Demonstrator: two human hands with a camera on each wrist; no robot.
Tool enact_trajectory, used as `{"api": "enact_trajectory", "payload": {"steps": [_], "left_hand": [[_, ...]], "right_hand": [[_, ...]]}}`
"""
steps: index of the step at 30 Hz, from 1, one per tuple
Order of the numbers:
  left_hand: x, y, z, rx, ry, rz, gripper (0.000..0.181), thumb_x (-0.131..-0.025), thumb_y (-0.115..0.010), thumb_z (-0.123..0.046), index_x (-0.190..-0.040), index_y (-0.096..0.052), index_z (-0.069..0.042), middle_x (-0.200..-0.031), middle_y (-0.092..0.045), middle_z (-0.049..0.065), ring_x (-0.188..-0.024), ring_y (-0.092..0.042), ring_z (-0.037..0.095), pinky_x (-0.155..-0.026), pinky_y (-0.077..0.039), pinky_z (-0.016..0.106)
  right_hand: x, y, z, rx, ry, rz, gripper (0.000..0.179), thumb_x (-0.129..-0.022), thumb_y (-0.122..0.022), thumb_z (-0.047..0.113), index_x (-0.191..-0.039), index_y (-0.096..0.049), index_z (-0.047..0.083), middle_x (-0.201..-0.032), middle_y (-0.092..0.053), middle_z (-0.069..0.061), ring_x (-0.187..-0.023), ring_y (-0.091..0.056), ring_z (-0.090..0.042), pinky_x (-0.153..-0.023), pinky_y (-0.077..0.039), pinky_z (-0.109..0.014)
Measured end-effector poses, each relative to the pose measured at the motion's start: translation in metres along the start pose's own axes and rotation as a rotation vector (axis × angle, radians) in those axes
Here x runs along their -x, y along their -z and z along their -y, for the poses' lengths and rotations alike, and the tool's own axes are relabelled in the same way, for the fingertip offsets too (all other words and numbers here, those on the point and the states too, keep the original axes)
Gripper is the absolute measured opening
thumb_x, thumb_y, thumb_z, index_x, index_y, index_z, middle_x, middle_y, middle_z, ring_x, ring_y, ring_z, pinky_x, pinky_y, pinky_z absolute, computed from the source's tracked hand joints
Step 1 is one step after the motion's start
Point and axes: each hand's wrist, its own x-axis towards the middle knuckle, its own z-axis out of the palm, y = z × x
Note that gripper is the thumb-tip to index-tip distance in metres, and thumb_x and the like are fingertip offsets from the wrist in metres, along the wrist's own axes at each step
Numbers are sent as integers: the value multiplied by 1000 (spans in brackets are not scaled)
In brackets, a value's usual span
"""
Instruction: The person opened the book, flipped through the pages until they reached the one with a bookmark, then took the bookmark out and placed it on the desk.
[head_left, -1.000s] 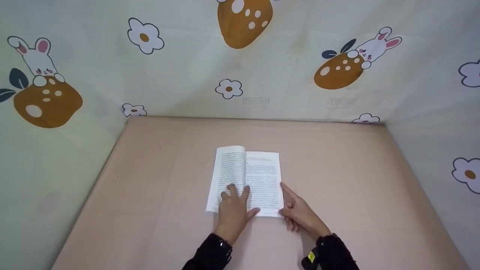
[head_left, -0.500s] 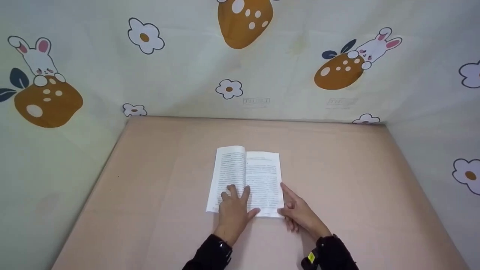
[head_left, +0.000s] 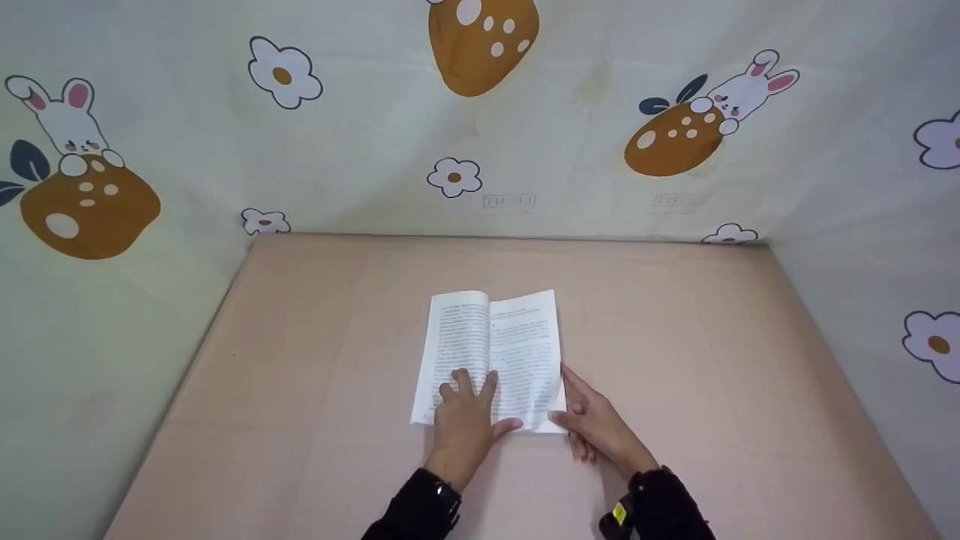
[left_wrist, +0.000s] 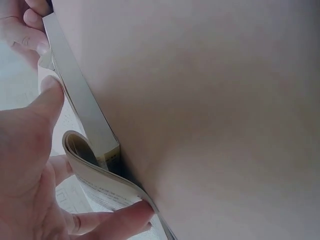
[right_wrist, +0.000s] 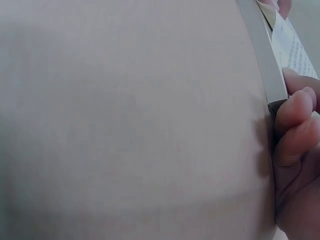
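An open paperback book lies on the table, printed text on both pages. My left hand rests on the left page near the gutter, fingers spread and thumb reaching onto the right page's lower edge. In the left wrist view, the left-side pages curve up from the thick block beneath the fingers. My right hand is at the lower right corner, thumb on the right page and index finger along the side edge. The right wrist view shows its other fingers curled against the corner of the page block. That page bows up, its upper corner raised.
A pale brownish-pink tabletop surrounds the book. Behind it and at both sides stand cloth walls printed with flowers, rabbits and orange fruit. Dark sleeves cover both forearms.
The right thumb has slid a little inward on the page. The right page, flat before, now bows with its upper corner lifted. My left hand stays in place; the camera view shifts slightly.
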Motion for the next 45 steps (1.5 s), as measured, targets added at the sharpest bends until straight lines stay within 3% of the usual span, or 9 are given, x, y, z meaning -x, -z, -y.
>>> {"api": "enact_trajectory", "payload": {"steps": [9, 12, 17, 25, 33, 40, 45], "left_hand": [[0, 5, 2, 85, -22, 86, 103, -59, -46, -86, -138, -45, -19, -122, -48, 29, -98, -56, 40, -61, -52, 29], [1, 5, 2, 87, -25, 71, 104, -58, -47, -86, -138, -46, -19, -122, -49, 30, -98, -57, 40, -59, -52, 29], [1, 5, 3, 90, -24, 32, 100, -60, -48, -83, -136, -48, -19, -120, -50, 30, -95, -58, 40, -56, -52, 28], [-1, 6, 5, 169, -16, 76, 91, -64, -53, -77, -136, -49, -20, -120, -48, 29, -93, -57, 39, -57, -53, 31], [-1, 7, 7, 239, -23, 46, 86, -64, -56, -72, -133, -53, -19, -116, -48, 28, -88, -57, 35, -56, -52, 31], [-5, 11, 14, 375, -18, 105, 76, -68, -60, -59, -132, -53, -18, -119, -46, 31, -90, -58, 39, -62, -54, 38], [-6, 12, 18, 438, -16, 133, 65, -77, -57, -51, -132, -52, -19, -121, -44, 33, -91, -57, 43, -65, -54, 42]], "right_hand": [[-2, -2, 0, 48, -20, -58, 86, -83, -69, 32, -150, -16, 22, -49, -48, 4, -32, -45, -7, -32, -36, -20], [-2, -4, 0, 51, -21, -76, 86, -83, -70, 32, -150, -17, 22, -50, -48, 3, -32, -45, -7, -32, -36, -21], [-2, -5, 1, 62, -14, -89, 85, -83, -69, 32, -150, -18, 20, -51, -48, 2, -32, -45, -8, -32, -36, -22], [-1, -4, -3, 65, -1, -89, 83, -85, -67, 34, -150, -17, 20, -52, -49, 1, -33, -47, -8, -31, -36, -21], [0, -3, -2, 53, -7, -77, 81, -86, -66, 34, -150, -18, 21, -52, -49, 1, -33, -46, -8, -32, -36, -20], [-2, -4, 0, 64, -5, -70, 78, -88, -64, 26, -150, -18, 21, -51, -48, 2, -32, -45, -6, -31, -36, -20], [-3, -6, 0, 70, -22, -80, 77, -88, -64, 26, -150, -19, 22, -50, -48, 2, -32, -46, -7, -32, -36, -21]]}}
